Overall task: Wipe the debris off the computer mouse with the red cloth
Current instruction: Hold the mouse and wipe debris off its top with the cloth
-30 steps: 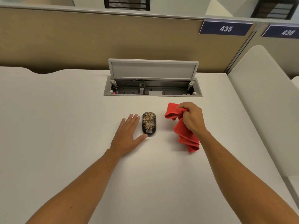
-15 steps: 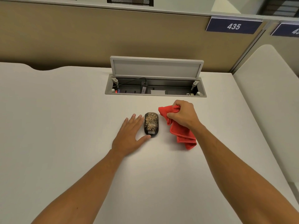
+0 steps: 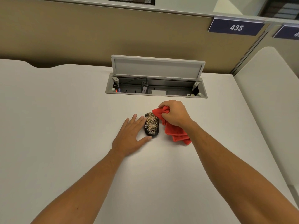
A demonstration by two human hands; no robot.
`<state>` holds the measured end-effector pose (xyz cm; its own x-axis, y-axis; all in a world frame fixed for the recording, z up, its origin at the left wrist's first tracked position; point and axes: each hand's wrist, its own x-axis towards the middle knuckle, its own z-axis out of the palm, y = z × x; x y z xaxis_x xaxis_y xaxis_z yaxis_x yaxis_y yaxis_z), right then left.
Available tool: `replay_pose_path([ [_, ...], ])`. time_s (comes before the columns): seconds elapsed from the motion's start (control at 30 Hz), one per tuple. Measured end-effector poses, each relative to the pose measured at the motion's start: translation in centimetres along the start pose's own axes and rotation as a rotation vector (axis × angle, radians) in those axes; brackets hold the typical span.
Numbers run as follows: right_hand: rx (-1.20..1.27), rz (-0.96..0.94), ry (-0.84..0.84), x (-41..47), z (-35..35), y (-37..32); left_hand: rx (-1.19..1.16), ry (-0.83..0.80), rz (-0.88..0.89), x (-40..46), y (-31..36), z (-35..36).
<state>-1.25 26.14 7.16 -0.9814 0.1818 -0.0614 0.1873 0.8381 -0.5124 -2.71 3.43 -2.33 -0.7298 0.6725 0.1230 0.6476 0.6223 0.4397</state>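
- The mouse (image 3: 151,124) lies on the white desk (image 3: 64,110), about mid-desk, with its long axis running away from the person; the far end tips slightly toward the person's left, and the labelled end is nearest.
- Tan debris (image 3: 151,122) speckles most of its top, thickest from the middle to the far end.
- The right hand (image 3: 174,113) is curled round a bunch of the red cloth (image 3: 176,133) — a firm fistful, with the rest trailing on the desk toward the person.
- The key relation: the mouse sits just to the left of that fist, and the bunched corner of cloth already reaches its far right edge; touching or only overlapping, I cannot tell.
- The left hand (image 3: 131,135) lies flat with fingers straight, holding nothing. Its fingertips are at the mouse's left flank and its thumb at the near end, so it looks placed to brace.
- My reading: wiping has not begun, and the likely move is a short sweep leftward and toward the person along the mouse's length.
- Room — bare desk lies left and near. The open cable tray (image 3: 156,88), lid raised, sits beyond the mouse, so a far-going stroke could flick debris in.
- A leftward sweep would push crumbs onto the bracing fingers.
- The side panel (image 3: 267,94) stands well to the right.
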Motion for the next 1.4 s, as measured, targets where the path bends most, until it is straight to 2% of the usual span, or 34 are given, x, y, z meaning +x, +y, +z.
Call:
replay_pose_path([
  [0.27,-0.035,-0.092,-0.065,-1.4,-0.9,-0.1,0.002,-0.003,0.003,0.1,-0.1,0.2],
  [0.57,-0.039,-0.106,-0.129,-2.6,-2.5,0.6,0.003,0.008,0.006,0.0,-0.1,0.1],
  [0.77,-0.086,-0.025,0.016,-1.5,-2.3,0.2,-0.002,-0.001,-0.006,0.0,0.1,-0.1],
  [0.87,-0.13,-0.035,0.035,-0.9,-1.7,-0.4,-0.006,-0.009,-0.011,0.0,0.1,-0.2],
  [1.13,-0.173,-0.206,-0.09,-1.4,-1.4,-1.2,-0.01,-0.018,-0.01,0.0,0.1,-0.1],
  [1.33,-0.166,-0.203,-0.247,-2.5,-3.5,-0.5,-0.016,-0.01,-0.012,0.0,0.1,-0.1],
  [1.4,-0.158,-0.176,-0.227,-2.4,-3.9,-0.2,-0.011,-0.012,-0.013,0.0,0.1,-0.1],
])
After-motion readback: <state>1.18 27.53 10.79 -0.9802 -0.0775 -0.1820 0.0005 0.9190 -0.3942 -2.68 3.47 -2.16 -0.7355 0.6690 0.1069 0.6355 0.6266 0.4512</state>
